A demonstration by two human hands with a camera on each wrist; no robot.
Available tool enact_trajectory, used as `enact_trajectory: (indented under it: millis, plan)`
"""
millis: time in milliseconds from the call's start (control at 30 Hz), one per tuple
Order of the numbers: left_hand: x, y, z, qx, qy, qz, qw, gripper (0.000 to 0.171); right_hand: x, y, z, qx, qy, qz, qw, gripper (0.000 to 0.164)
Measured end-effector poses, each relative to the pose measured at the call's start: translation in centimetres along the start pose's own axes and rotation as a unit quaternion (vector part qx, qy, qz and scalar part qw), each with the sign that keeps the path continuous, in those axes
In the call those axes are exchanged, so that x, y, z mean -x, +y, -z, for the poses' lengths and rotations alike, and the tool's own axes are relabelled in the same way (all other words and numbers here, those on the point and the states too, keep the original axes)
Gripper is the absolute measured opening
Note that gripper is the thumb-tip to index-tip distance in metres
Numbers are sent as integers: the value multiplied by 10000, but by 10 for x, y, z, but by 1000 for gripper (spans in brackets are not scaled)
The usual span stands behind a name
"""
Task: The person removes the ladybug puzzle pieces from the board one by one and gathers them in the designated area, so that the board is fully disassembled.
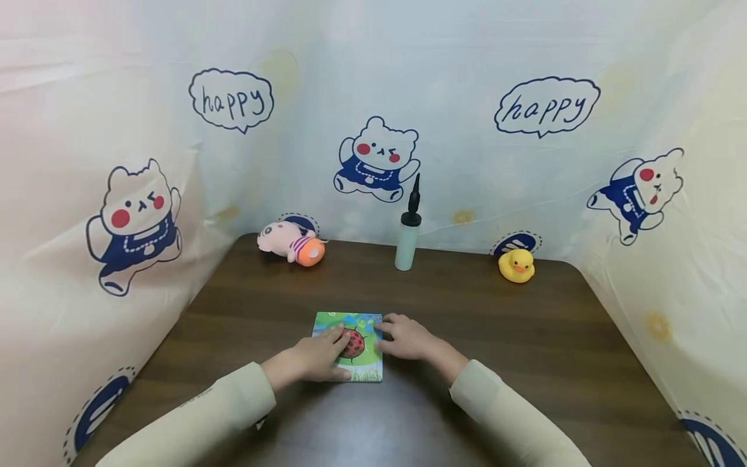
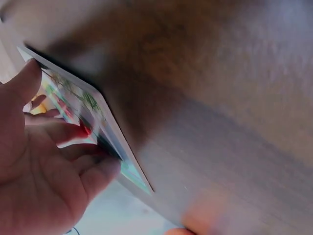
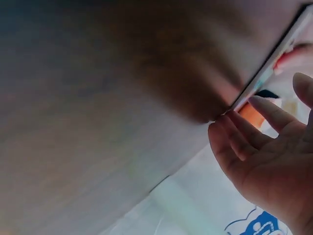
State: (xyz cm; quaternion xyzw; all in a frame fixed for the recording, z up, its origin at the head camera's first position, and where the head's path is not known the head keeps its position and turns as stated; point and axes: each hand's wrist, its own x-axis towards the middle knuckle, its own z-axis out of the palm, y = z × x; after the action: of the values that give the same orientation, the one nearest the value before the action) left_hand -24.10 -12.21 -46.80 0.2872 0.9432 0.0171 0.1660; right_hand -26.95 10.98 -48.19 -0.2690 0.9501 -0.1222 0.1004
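Note:
A thin square board (image 1: 369, 358) with a ladybug picture on a green background lies flat on the brown table. Spread over its left part is my left hand (image 1: 318, 357), fingertips at the ladybug and thumb by the front edge. In the left wrist view, the fingers reach across the board's printed face (image 2: 83, 100). My right hand (image 1: 406, 337) is at the board's right edge, fingers loosely bent and fingertips right at the upper corner. The right wrist view has those fingertips (image 3: 226, 120) beside the board's thin edge, with nothing gripped.
Along the table's back stand a pink plush toy (image 1: 288, 243) with an orange end on the left, a pale green hand pump (image 1: 406, 243) with a black top in the middle, and a yellow rubber duck (image 1: 517, 266) on the right. Printed cloth (image 1: 455, 168) surrounds the table (image 1: 502, 363).

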Motion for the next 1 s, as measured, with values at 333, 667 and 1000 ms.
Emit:
enact_trajectory:
  millis: [333,667,1000]
  plan:
    - [-2,-20,8,587,-150,-233,9979,91,-20,0,5,-61,109,-397,9991,52]
    - [-6,-29,12,808,-150,-247,9963,90,-32,3,9,89,737,-759,9943,29]
    - [-10,-29,13,849,-124,-274,9959,92,-41,5,14,-576,424,-879,9936,26]
